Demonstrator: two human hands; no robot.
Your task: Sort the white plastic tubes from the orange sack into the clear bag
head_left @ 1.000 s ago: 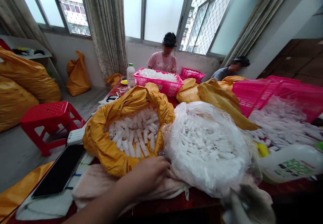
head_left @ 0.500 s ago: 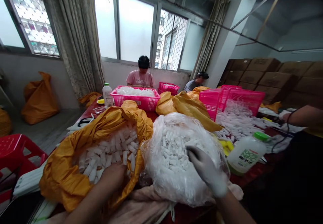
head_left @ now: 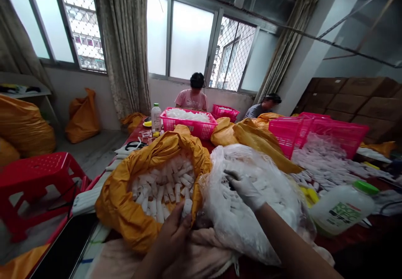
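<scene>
My left hand (head_left: 176, 228), bare, is closed around a white plastic tube (head_left: 187, 207) at the near rim of an orange woven sack (head_left: 125, 212). More white tubes (head_left: 157, 187) lie loose inside that sack. On my right hand (head_left: 246, 190) is a white glove with dark fingertips. It reaches over small white plastic pieces (head_left: 260, 172) in a clear plastic bag (head_left: 248, 237). Its fingers are bent together among the pieces, and what they hold, if anything, is hidden.
A pink basket (head_left: 188, 129) of white parts stands at the back, with a person behind it. Another person sits farther right. At right are a green-capped jug (head_left: 344, 207) and heaped white pieces (head_left: 326, 161). Left are a red stool (head_left: 44, 170) and a dark phone-like slab (head_left: 67, 245).
The view has swung left. My left hand has come up out of the tubes with one tube in its grip. My right hand has shifted toward the left side of the clear bag.
</scene>
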